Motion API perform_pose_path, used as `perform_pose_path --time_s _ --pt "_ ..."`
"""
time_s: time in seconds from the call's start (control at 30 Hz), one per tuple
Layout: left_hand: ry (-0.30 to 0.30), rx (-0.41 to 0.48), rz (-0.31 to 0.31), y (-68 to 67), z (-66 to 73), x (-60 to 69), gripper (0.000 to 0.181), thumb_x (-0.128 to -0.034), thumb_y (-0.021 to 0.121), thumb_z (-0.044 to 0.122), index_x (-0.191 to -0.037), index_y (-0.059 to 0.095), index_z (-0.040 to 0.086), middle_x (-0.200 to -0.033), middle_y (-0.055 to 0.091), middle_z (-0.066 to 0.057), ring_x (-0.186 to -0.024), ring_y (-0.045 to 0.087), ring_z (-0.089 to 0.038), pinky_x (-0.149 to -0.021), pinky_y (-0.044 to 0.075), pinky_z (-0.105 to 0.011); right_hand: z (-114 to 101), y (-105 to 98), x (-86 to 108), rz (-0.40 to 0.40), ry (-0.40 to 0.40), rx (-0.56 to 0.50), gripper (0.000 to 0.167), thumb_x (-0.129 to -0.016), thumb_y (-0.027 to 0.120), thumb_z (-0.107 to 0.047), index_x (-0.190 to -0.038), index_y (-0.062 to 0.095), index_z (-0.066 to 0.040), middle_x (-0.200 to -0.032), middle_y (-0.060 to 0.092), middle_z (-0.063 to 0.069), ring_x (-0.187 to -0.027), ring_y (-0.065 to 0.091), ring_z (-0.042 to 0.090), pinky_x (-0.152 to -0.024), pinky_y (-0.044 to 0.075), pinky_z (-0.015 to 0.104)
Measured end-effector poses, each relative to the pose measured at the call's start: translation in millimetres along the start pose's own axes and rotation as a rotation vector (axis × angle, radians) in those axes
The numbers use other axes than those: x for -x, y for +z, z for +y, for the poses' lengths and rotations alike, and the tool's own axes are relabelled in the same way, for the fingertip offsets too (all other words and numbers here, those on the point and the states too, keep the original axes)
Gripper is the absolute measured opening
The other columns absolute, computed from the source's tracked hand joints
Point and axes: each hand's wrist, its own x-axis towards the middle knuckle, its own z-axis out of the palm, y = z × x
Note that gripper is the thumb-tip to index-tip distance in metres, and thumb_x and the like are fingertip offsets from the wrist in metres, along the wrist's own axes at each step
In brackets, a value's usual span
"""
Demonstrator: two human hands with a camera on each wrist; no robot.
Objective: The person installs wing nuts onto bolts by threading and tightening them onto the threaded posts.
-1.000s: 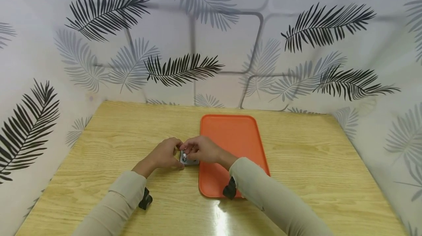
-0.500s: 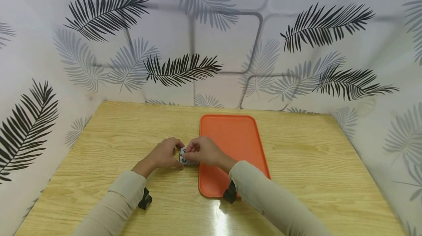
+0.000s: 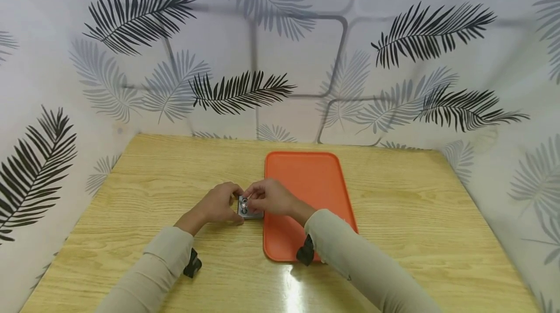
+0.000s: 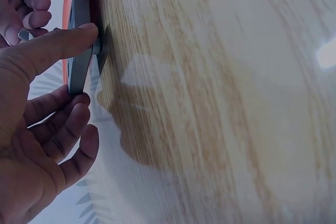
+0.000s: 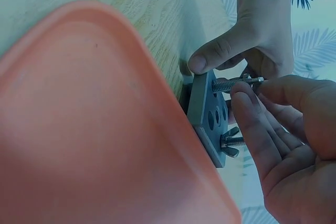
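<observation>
A small grey metal plate (image 3: pixel 254 215) with holes stands at the red tray's left edge. My left hand (image 3: pixel 220 203) grips its left end, with the thumb on one edge in the left wrist view, where the plate (image 4: pixel 80 64) shows edge-on. Two threaded bolts stick out of the plate (image 5: pixel 198 100) in the right wrist view. A wing nut (image 5: pixel 230 141) sits low on one of them. At the outer end of the other bolt (image 5: pixel 226 85), my right hand (image 5: pixel 294 129) pinches a small metal piece, apparently another wing nut, partly hidden by the fingers.
The red tray (image 3: pixel 306 182) lies under my right wrist, right of the plate. Around it is the wood-grain table (image 3: pixel 407 206), with a leaf-patterned covering (image 3: pixel 297 60) behind and at both sides. A dark object is strapped at each wrist.
My right fingers have shifted over the plate: the hand turned lower half a second ago and has come back up slightly, uncovering more metal. The left hand keeps its grip in nearly the same place.
</observation>
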Motion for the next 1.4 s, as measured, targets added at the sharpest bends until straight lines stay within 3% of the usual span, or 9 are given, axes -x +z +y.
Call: perform_pose_path --time_s 0.33,0.6,0.73,0.97,1.23,1.4 --pt "0.018 -0.008 0.003 -0.3 -1.1 -1.2 0.055 -0.0674 0.091 0.019 -0.113 0.065 0.003 -0.101 0.063 -0.010 -0.085 0.054 -0.019 -0.076 0.049 -0.034 0.4 3.2 0.5 -0.024 -0.023 0.008 0.022 -0.095 0.063 -0.003 -0.115 0.069 0.002 -0.092 0.075 0.020 -0.076 0.073 0.020 -0.070 0.061 0.030" --pt "0.023 0.003 0.004 -0.3 0.6 -0.5 0.056 -0.0667 0.092 0.018 -0.113 0.065 0.000 -0.102 0.063 -0.011 -0.086 0.055 -0.019 -0.076 0.050 -0.034 -0.3 6.3 2.6 0.032 0.033 -0.017 0.008 -0.093 0.067 -0.005 -0.098 0.068 0.001 -0.085 0.072 0.016 -0.067 0.066 0.008 -0.066 0.059 0.026" --pt "0.019 0.000 0.006 -0.2 1.1 0.0 0.057 -0.0663 0.092 0.017 -0.113 0.065 0.000 -0.102 0.063 -0.010 -0.086 0.055 -0.019 -0.076 0.049 -0.034 -0.3 3.0 3.9 0.050 0.044 0.023 0.009 -0.095 0.064 -0.009 -0.095 0.069 -0.001 -0.085 0.073 0.014 -0.069 0.070 0.015 -0.064 0.058 0.028" --pt "0.009 -0.002 0.004 0.5 0.9 -0.3 0.057 -0.0673 0.092 0.018 -0.114 0.065 0.000 -0.102 0.063 -0.010 -0.087 0.055 -0.019 -0.077 0.050 -0.035 -3.9 -0.8 2.0 0.040 0.018 0.028 0.016 -0.099 0.057 -0.004 -0.105 0.070 0.004 -0.096 0.074 0.019 -0.079 0.073 0.023 -0.071 0.061 0.034" --pt "0.011 -0.011 -0.007 1.2 -0.7 -0.6 0.056 -0.0688 0.092 0.019 -0.115 0.065 0.002 -0.104 0.063 -0.010 -0.088 0.057 -0.020 -0.078 0.051 -0.036 -2.0 -0.6 -0.3 -0.016 -0.017 0.074 0.017 -0.097 0.061 -0.004 -0.110 0.071 0.000 -0.097 0.075 0.016 -0.078 0.070 0.012 -0.069 0.056 0.020" --pt "0.015 -0.017 -0.005 0.2 -0.4 -0.5 0.055 -0.0681 0.092 0.019 -0.113 0.065 0.004 -0.104 0.063 -0.009 -0.087 0.056 -0.019 -0.077 0.051 -0.036 -1.0 -1.7 -0.9 -0.092 -0.030 0.084 0.028 -0.099 0.056 -0.005 -0.125 0.066 -0.002 -0.095 0.073 0.017 -0.075 0.069 0.013 -0.070 0.058 0.027"
